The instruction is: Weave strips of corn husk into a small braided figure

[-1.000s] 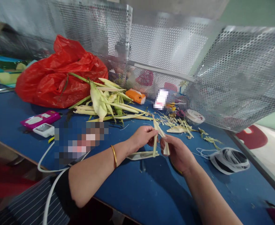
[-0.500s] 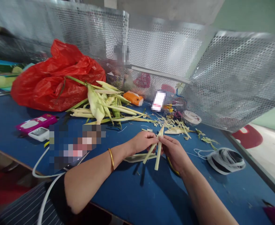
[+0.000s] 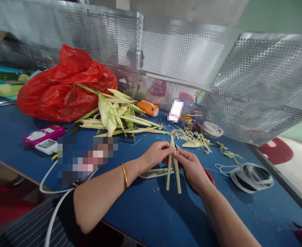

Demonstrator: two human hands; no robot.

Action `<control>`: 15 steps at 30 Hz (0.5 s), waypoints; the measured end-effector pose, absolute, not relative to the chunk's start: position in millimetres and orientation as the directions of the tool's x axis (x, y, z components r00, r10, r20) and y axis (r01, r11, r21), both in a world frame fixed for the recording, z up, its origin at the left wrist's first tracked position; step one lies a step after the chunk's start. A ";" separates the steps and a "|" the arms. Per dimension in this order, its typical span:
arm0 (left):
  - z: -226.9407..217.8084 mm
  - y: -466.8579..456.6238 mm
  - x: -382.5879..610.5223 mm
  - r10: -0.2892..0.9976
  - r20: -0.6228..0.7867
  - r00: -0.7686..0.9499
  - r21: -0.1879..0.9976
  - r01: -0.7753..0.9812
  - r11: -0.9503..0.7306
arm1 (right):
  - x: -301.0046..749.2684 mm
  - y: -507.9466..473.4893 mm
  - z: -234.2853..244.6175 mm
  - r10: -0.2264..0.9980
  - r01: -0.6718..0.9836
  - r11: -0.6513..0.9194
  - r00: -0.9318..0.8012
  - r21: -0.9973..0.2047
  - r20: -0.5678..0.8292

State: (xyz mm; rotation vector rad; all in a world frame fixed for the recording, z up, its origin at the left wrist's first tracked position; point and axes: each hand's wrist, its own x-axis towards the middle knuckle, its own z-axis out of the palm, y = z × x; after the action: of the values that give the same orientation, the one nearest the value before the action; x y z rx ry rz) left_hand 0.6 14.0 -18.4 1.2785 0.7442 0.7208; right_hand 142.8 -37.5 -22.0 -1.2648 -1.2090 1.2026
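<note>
A pale green corn husk piece (image 3: 171, 140) is held upright between my two hands, its lower end split into two strips that hang apart. My left hand (image 3: 157, 154), with a gold bangle at the wrist, pinches it from the left. From the right, my right hand (image 3: 190, 164) is closed on it with thumb and fingers. Red and yellow scissors handles (image 3: 210, 176) show under and beside my right palm; a dark pointed sliver, perhaps a blade, shows between the hands. Another husk strip (image 3: 154, 173) lies on the blue table below my left hand.
Behind are a heap of corn husks (image 3: 108, 118), a red plastic bag (image 3: 60, 92), an orange tissue pack (image 3: 147, 108) and husk scraps (image 3: 192, 135). A spool of white cord (image 3: 251, 178) stands right. Perforated metal panels (image 3: 176, 51) border the back. A white cable (image 3: 53, 219) crosses near my left arm.
The husk piece has turned more upright, and its two strips, crossed before, now hang side by side in a narrow V. More of the red scissors handle shows beside my right hand.
</note>
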 end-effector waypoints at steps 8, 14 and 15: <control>-12.8 15.2 -0.9 0.825 -0.104 0.555 0.989 -0.026 0.143 | 152.2 -37.4 -14.8 0.995 -0.159 -0.092 0.027 -0.983 -0.098; -12.2 14.0 -1.4 0.762 -0.132 0.634 0.988 0.019 0.154 | 148.8 -38.8 -13.3 0.981 -0.200 -0.184 0.028 -0.962 -0.193; -12.7 13.7 -1.3 0.756 -0.130 0.642 0.989 0.029 0.145 | 146.9 -39.1 -14.2 0.979 -0.211 -0.189 0.038 -0.959 -0.201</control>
State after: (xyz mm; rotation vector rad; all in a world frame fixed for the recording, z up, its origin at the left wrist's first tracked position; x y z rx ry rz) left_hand -1.3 13.7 -12.7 1.3390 0.7374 0.5979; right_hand 146.9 -39.1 -14.2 -1.2197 -0.9116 1.3981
